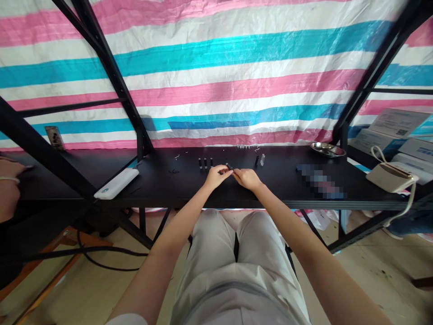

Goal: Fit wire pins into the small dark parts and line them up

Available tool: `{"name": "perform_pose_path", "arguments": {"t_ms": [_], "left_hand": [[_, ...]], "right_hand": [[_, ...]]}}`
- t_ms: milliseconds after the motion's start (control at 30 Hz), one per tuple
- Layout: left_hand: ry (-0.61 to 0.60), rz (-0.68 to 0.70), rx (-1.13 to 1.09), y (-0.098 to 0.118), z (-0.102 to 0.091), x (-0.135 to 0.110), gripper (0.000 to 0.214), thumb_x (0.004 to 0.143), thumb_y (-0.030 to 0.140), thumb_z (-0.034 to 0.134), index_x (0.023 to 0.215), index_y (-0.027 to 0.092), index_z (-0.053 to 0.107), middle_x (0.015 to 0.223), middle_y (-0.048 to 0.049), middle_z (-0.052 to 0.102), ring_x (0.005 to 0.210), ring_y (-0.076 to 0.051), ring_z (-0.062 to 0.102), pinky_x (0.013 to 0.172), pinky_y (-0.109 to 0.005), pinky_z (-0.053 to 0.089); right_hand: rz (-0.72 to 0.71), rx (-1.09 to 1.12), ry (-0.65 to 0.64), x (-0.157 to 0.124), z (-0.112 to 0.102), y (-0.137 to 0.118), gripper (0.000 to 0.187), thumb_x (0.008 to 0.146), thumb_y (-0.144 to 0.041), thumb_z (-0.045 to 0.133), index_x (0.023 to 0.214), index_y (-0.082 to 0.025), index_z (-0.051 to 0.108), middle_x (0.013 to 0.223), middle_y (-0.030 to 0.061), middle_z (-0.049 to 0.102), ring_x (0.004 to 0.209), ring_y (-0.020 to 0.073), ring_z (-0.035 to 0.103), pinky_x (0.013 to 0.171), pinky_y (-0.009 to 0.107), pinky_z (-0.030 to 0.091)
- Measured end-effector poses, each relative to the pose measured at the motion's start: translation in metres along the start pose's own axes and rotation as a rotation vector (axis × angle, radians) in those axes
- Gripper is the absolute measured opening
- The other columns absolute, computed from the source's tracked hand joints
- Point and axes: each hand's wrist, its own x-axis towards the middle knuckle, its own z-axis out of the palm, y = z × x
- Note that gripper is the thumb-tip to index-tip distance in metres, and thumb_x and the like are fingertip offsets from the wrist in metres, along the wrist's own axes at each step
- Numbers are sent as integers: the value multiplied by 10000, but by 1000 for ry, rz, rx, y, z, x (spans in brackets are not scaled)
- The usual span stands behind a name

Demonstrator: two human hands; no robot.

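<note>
My left hand (216, 175) and my right hand (248, 177) meet over the black shelf (189, 189), fingers pinched together on a small dark cylindrical part (229, 166) held between them. Three small black parts (205, 163) stand in a row just beyond my left hand. Another black part (256, 160) and a clear one (262, 159) stand beyond my right hand. Tiny metal bits (244, 147) lie near the shelf's back edge.
A white power bank (117, 183) lies on the shelf at left. A metal dish (327, 149) sits at the back right, a white device with a cable (390, 177) and stacked boxes (397, 128) further right. Another person's hand (9, 187) shows at the left edge. Black rack posts rise on both sides.
</note>
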Motion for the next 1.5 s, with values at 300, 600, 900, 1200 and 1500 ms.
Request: {"name": "perform_pose_path", "arguments": {"t_ms": [300, 600, 900, 1200, 1500], "left_hand": [[65, -263, 355, -9, -1, 12, 195, 725, 333, 615, 785, 159, 682, 653, -28, 644, 637, -143, 586, 634, -243, 440], [70, -540, 781, -15, -5, 24, 230, 787, 344, 542, 903, 222, 699, 908, -90, 683, 852, -242, 635, 713, -312, 469], [42, -599, 836, -11, -4, 29, 257, 826, 353, 507, 960, 224, 684, 950, -100, 672, 903, -240, 630, 759, -317, 477], [78, -546, 825, -21, -3, 28, 261, 825, 362, 514, 935, 202, 689, 889, -122, 671, 851, -257, 637, 735, -335, 471], [80, -518, 837, -18, -3, 27, 264, 821, 371, 523, 898, 189, 697, 857, -132, 670, 810, -251, 637, 689, -318, 461]], "right_hand": [[57, -25, -27, 0, 1, 0, 503, 950, -394, 244, 768, -140, 637, 685, 97, 672, 600, 151, 590, 520, 261, 204], [59, -1, -42, 0, 1, -1, 476, 940, -372, 265, 750, -154, 644, 705, 87, 679, 603, 143, 592, 529, 260, 218], [82, -7, -38, 0, 4, 1, 486, 939, -371, 254, 757, -161, 652, 685, 84, 674, 599, 145, 587, 534, 252, 230], [95, 8, -11, 0, 3, 2, 483, 933, -373, 259, 728, -164, 644, 668, 78, 671, 579, 138, 580, 522, 259, 209], [180, 67, 50, -1, 5, 5, 466, 917, -392, 292, 679, -176, 628, 612, 61, 640, 539, 132, 550, 516, 257, 208]]}}
